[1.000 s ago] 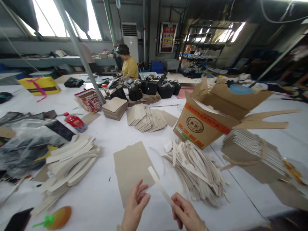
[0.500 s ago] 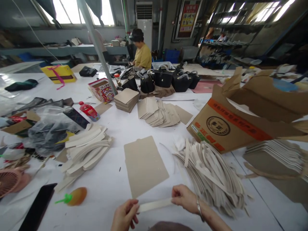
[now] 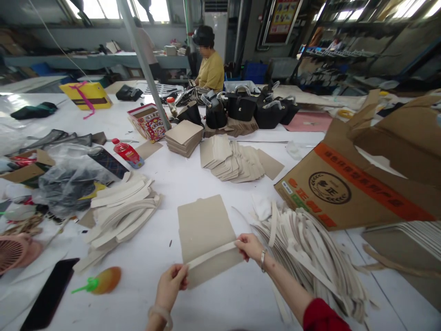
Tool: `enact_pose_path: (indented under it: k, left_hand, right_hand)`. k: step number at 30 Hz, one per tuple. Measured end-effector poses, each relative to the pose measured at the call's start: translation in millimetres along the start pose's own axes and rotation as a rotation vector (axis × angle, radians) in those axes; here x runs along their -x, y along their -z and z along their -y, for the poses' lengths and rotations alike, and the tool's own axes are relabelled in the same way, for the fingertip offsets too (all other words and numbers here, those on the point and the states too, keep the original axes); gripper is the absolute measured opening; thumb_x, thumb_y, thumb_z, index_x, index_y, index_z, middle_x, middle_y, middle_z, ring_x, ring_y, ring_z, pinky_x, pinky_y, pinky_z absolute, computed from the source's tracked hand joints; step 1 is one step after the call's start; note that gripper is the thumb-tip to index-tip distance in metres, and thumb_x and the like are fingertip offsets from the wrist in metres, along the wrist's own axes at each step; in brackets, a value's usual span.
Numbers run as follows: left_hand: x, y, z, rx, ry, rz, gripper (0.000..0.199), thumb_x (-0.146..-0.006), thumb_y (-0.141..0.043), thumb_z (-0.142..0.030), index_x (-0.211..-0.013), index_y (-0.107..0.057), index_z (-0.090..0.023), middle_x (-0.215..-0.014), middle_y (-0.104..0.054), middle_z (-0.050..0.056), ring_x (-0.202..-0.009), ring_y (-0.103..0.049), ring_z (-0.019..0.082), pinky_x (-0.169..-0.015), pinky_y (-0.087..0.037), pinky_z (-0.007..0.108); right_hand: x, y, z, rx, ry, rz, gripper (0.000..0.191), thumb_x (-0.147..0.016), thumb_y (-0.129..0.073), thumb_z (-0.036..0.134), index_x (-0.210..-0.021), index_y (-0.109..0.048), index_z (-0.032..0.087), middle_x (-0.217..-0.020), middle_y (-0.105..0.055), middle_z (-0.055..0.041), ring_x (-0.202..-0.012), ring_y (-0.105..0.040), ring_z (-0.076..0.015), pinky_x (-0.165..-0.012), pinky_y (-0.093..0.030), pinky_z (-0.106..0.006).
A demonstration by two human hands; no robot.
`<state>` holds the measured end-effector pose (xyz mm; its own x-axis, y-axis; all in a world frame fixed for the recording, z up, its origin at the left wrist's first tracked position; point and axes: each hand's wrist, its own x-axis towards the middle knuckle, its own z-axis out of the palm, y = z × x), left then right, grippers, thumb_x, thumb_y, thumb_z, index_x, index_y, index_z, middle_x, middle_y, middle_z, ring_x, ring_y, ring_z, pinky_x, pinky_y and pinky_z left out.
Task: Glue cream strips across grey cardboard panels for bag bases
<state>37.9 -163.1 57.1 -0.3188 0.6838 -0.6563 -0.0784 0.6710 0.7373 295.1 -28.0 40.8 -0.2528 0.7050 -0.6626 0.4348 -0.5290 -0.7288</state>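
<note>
A pale cardboard strip [image 3: 212, 255] is stretched between my two hands. Its left end is pinched by my left hand [image 3: 171, 284], and my right hand [image 3: 248, 248] grips the other end. Beneath the strip lies a flat grey-beige cardboard panel [image 3: 203, 220]; whether the strip touches it I cannot tell. A big heap of similar strips [image 3: 310, 257] spreads right of my right hand. Left of the panel is a pile of wider curved strips [image 3: 120, 216]. Near my left hand sits an amber glue bottle with a green nozzle [image 3: 107, 280].
Stacked panels [image 3: 184, 138] and a fanned pile of panels [image 3: 230, 161] stand beyond. A large carton [image 3: 320, 184] leans at right. At left are a black phone [image 3: 50, 294], a pink fan [image 3: 17, 253] and a red bottle [image 3: 127, 153]. A person in yellow [image 3: 212, 71] sits behind black bags [image 3: 241, 105].
Both hands have moved forward with the strip, from the table's near edge to over the lower part of the panel. The view has shifted slightly.
</note>
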Motion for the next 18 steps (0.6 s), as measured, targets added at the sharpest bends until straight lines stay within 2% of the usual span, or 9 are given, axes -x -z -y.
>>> enact_pose_path:
  k: [3,7,13,18]
  left_hand:
    - [-18,2.2,1,0.021,0.002,0.019,0.042,-0.058,-0.063,-0.056,-0.067,-0.056,-0.015,-0.055,-0.057,-0.002,-0.051,-0.055,0.012,-0.052,-0.047,0.024]
    - [-35,3.5,5,-0.045,0.006,-0.026,0.043,-0.059,-0.06,-0.057,-0.066,-0.056,-0.015,-0.053,-0.056,-0.002,-0.049,-0.055,0.012,-0.048,-0.046,0.024]
    - [-43,0.6,11,-0.127,-0.013,-0.096,0.041,-0.064,-0.053,-0.057,-0.066,-0.056,-0.016,-0.054,-0.056,-0.002,-0.036,-0.048,0.009,-0.033,-0.033,0.021]
    - [-49,-0.1,15,-0.156,-0.021,-0.146,0.037,-0.066,-0.051,-0.052,-0.066,-0.057,-0.016,-0.054,-0.056,-0.003,-0.034,-0.045,0.008,-0.035,-0.032,0.022]
  right_hand:
    - [-21,-1,-3,-0.015,-0.007,-0.025,0.01,-0.073,-0.049,0.025,-0.067,-0.047,0.017,-0.05,-0.054,0.0051,-0.034,-0.047,-0.0058,-0.032,-0.036,-0.016]
    - [-41,-1,-6,0.002,-0.019,-0.064,0.014,-0.072,-0.052,0.025,-0.062,-0.047,0.017,-0.046,-0.052,0.0054,-0.032,-0.046,-0.0064,-0.029,-0.035,-0.016]
    - [-51,1,-11,0.046,-0.016,-0.064,0.017,-0.073,-0.051,0.031,-0.062,-0.048,0.018,-0.047,-0.052,0.0059,-0.034,-0.048,-0.0071,-0.03,-0.036,-0.016]
    - [-57,1,-18,0.071,-0.008,-0.052,0.019,-0.073,-0.049,0.034,-0.063,-0.049,0.017,-0.05,-0.052,0.0049,-0.037,-0.05,-0.0073,-0.032,-0.038,-0.017]
